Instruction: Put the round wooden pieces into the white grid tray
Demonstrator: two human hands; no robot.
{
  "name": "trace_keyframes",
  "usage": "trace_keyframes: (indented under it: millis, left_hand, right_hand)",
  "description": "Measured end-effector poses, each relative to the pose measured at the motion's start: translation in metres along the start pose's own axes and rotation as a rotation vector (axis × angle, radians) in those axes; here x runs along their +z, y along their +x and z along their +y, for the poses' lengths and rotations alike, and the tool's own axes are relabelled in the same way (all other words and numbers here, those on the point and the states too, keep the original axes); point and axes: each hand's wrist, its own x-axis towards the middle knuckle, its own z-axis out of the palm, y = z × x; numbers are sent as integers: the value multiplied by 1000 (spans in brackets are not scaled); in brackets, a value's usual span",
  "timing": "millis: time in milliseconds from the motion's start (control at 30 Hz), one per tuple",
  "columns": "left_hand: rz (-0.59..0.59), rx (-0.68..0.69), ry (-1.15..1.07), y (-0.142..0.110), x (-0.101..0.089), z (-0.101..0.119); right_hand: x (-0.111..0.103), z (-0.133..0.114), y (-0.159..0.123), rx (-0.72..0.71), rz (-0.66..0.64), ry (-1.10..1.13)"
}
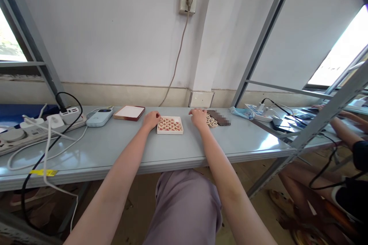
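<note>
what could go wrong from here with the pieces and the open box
The left hand is right at the side of the open box, so a bump might jolt the red-marked pieces inside out of place.

The loose pieces lie in a cluster close beside the right hand, so a careless sideways brush could scatter them across the table.

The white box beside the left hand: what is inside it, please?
Inside the white box, round pieces with red markings lie side by side. Anything under them is covered, so it cannot be seen.
</note>
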Motion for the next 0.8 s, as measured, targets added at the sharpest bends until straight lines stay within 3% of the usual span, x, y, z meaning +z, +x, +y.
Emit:
trace_keyframes:
  millis: [100, 167, 333, 600, 800]
  left_hand:
    - [-2, -10, 3, 0, 0, 1]
    - [-6, -20, 24, -1, -1, 2]
    - [-7, -27, 68, -2, -3, 4]
    - [-5, -29, 68, -2, -2, 3]
    - [-10, -31, 71, -2, -2, 3]
  right_hand:
    - [-6, -16, -1, -254, -101, 252]
    - [-9, -27, -3, -341, -188, 285]
    - [-10, -31, -4, -315, -259, 272]
    - [-10, -23, -1, -290, -271, 384]
    - [-6, -18, 4, -295, -237, 629]
